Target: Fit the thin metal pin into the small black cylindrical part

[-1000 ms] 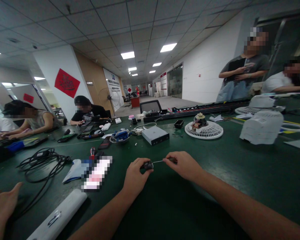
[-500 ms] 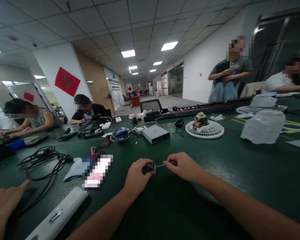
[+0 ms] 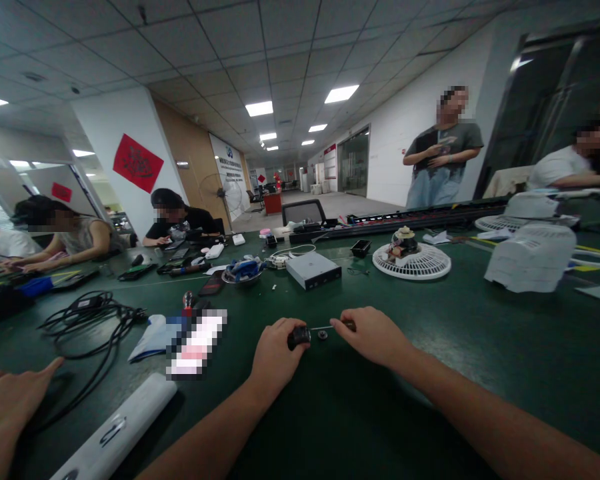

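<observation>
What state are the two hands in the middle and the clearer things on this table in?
Left hand: closed around the dark cylinder.
Dark cylinder: held sideways.
Right hand: pinching the thin tool.
Thin tool: held, shaft toward the dark cylinder.
Small round piece: apart from the dark cylinder.
Black cable: loosely coiled.
Silver drive: lying flat.
Black box: open on top.
Fan grille: lying flat.

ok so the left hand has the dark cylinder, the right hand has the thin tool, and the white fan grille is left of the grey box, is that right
Not quite: in the head view the white fan grille lies to the right of the grey box. The left hand does hold the dark cylinder, and the right hand the thin tool.
</observation>
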`<state>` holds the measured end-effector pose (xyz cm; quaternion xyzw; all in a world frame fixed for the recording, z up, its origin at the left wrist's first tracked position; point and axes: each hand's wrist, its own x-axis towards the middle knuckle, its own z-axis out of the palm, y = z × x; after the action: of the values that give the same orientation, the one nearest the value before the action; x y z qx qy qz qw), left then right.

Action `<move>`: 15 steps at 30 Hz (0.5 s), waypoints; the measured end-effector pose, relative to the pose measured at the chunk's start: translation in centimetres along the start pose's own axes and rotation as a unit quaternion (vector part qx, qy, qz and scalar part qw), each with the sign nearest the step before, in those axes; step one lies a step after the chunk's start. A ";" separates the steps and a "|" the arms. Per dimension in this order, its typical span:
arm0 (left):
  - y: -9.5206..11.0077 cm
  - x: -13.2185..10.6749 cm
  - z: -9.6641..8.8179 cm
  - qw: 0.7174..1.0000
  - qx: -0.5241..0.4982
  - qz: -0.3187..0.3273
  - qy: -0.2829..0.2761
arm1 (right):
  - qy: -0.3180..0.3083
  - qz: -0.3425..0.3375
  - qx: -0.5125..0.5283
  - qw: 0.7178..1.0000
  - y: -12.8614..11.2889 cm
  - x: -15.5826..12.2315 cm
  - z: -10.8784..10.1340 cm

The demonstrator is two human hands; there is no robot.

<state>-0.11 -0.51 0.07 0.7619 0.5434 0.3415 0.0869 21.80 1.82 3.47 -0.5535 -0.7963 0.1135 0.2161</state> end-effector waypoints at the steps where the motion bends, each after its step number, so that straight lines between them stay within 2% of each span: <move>1: -0.2 0.0 0.1 1.000 0.000 -0.008 0.011 | 0.006 0.010 -0.005 1.000 0.0 0.0 0.1; 6: -1.3 0.2 0.5 0.996 0.001 -0.067 0.051 | -0.017 0.025 0.088 0.996 0.0 0.2 1.4; 11: -1.6 0.2 0.7 0.997 0.011 -0.057 0.043 | -0.020 -0.015 0.094 0.995 -0.3 0.8 3.4; 15: -1.1 0.0 0.5 0.999 0.009 -0.045 0.016 | -0.047 -0.006 0.120 0.992 -0.4 0.7 3.5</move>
<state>-0.64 0.05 -0.88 0.7316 0.5816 0.3448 0.0870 19.61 2.55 0.69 -0.5126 -0.7898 0.2325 0.2438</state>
